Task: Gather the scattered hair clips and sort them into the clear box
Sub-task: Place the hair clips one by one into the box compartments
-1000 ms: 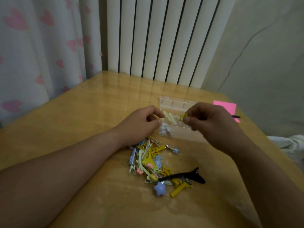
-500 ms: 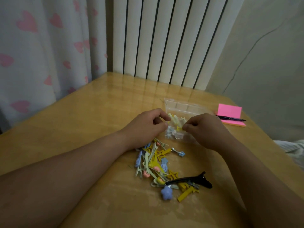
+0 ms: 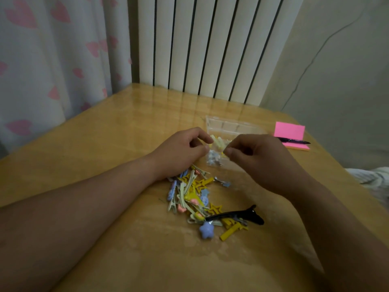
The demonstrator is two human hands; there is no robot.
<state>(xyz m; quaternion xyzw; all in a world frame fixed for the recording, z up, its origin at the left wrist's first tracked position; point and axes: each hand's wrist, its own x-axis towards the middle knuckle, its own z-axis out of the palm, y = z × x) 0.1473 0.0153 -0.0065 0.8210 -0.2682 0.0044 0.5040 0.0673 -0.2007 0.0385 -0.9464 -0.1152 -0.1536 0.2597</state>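
The clear box [image 3: 231, 125] with small compartments stands mid-table and holds pale yellow clips [image 3: 217, 142] and light blue clips [image 3: 212, 159]. My left hand [image 3: 181, 151] pinches the box's left edge between thumb and forefinger. My right hand [image 3: 259, 159] hovers low over the box's near part, its fingertips pinched on a small yellow clip [image 3: 224, 154] of which only a sliver shows. A pile of scattered hair clips [image 3: 193, 192], yellow, blue, green and pink, lies just in front of my left wrist. A long black clip [image 3: 237, 214] and a purple star clip [image 3: 206, 230] sit at the pile's near end.
A pink sticky-note pad [image 3: 289, 131] with a black pen [image 3: 294, 141] on it lies right of the box near the table's right edge. A white radiator [image 3: 210, 45] and a heart-patterned curtain [image 3: 52, 60] stand behind the wooden table [image 3: 105, 144].
My right hand has come down with the yellow clip from above the box to just over its near compartment. The left hand has stayed at the box's edge. The camera has shifted slightly.
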